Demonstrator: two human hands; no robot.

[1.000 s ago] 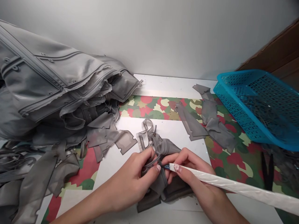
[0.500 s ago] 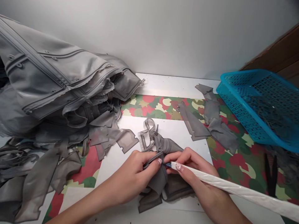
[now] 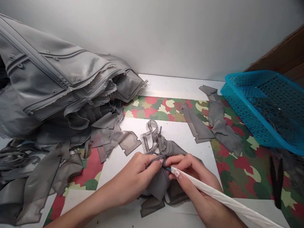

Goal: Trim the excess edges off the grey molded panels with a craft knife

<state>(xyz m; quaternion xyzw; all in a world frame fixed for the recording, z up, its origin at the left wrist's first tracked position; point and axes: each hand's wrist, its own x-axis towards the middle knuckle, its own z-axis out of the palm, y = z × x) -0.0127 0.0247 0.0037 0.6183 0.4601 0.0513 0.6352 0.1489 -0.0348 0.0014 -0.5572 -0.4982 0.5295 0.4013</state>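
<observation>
My left hand (image 3: 140, 175) pinches a thin grey rubbery piece (image 3: 159, 186) between thumb and fingers, low in the middle of the view. My right hand (image 3: 198, 180) is closed on a long, white-wrapped stick-like tool (image 3: 219, 199), held near its front end. A short dark bluish tip (image 3: 168, 168) sticks out of the wrapping and meets the grey piece beside my left thumb. Behind my fingers lies a bunched tangle of grey strips (image 3: 166, 146). What the tip does inside the folds is hidden.
A big pile of moulded grey sheets (image 3: 71, 72) rises at the left, with loose strips (image 3: 35, 186) below it. More grey pieces (image 3: 198, 126) lie right of centre. A blue plastic basket (image 3: 251, 118) holds thin dark scraps. Dark scissors (image 3: 277, 183) lie in front of it.
The white-wrapped tool's rear end has swung downward, and its tip has shifted slightly left towards my left thumb. Both hands keep their grip.
</observation>
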